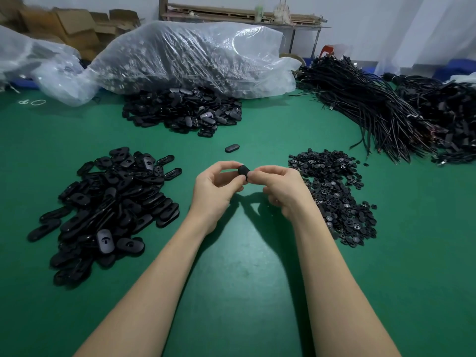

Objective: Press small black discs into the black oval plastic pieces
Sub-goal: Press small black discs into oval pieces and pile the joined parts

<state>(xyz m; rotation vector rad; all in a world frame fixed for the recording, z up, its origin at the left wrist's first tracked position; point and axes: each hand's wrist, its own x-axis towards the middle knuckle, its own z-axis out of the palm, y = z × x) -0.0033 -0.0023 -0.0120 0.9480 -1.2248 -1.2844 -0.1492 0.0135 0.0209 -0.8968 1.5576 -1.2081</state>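
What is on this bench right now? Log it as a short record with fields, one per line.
surface: green mat
left hand: pinches oval piece
right hand: pinches the same piece
left pile: oval pieces
right pile: small discs
far pile: more oval pieces, beside a plastic bag
stray oval: alone on the mat
far right: black cables

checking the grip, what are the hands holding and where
Both hands, left hand and right hand, pinch one black oval plastic piece by its opposite ends.
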